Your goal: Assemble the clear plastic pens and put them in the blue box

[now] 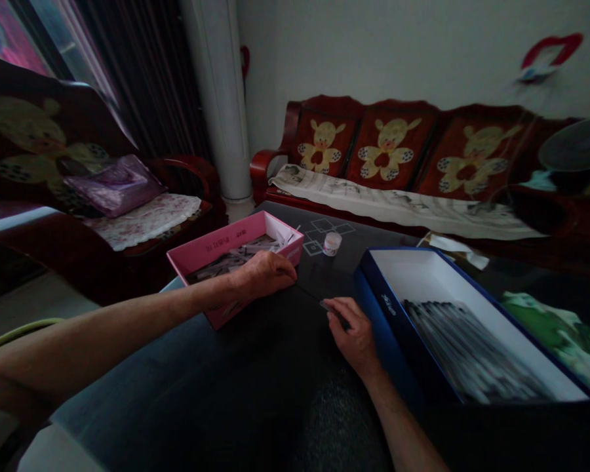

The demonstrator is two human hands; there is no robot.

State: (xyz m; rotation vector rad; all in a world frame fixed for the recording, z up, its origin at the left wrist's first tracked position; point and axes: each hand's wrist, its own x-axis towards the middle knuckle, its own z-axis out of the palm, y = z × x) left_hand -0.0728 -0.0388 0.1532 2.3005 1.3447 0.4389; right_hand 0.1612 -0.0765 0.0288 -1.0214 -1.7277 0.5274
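Observation:
My left hand [264,274] is closed in a pinch beside the near right corner of a pink box [216,246], which holds many slim pale and dark pieces [233,260]. My right hand [353,328] is pinched too, close to the left side of a blue box [381,295]. A thin dark rod [309,293] runs between the fingertips of both hands, just above the dark table. Its exact kind is too dim to tell. Inside the blue box lie many slender pens [472,351], side by side, some blurred.
A small round tub [332,243] stands on the dark table [255,393] behind my hands. Right of the blue box lies a green and white cloth or bag [553,328], with white paper [459,251] behind. A wooden sofa [270,164] and an armchair [191,167] flank the table.

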